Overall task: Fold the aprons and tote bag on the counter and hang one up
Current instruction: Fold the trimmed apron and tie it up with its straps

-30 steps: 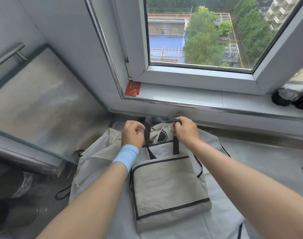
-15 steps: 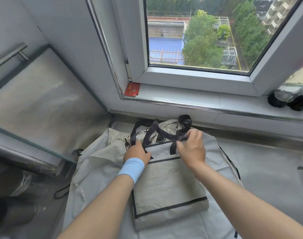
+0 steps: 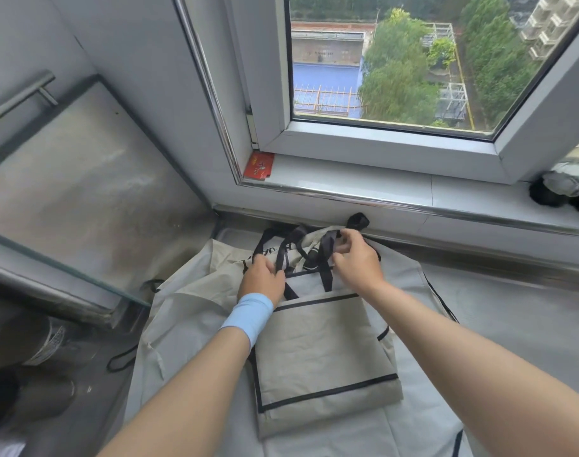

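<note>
A beige tote bag [image 3: 324, 354] with black trim lies flat in the middle of the counter, on top of a spread pale apron [image 3: 182, 311]. Its black handles [image 3: 326, 258] bunch up at the far end, near the window ledge. My left hand [image 3: 263, 280], with a light blue wristband, grips the left strap at the bag's top edge. My right hand [image 3: 357, 258] pinches the right handle strap between its fingers. Another beige fabric with dark print [image 3: 271, 255] shows under the handles.
A steel sill edge [image 3: 413, 207] runs behind the bag below the window. A red card [image 3: 259, 165] stands in the window corner. A glass-edged steel panel [image 3: 70, 199] rises at the left. Dark objects [image 3: 558, 189] sit on the ledge at the right.
Both hands drew back from the ledge toward me, then the right hand lifted the handles again toward the ledge. The straps now lie looser and more spread above the bag.
</note>
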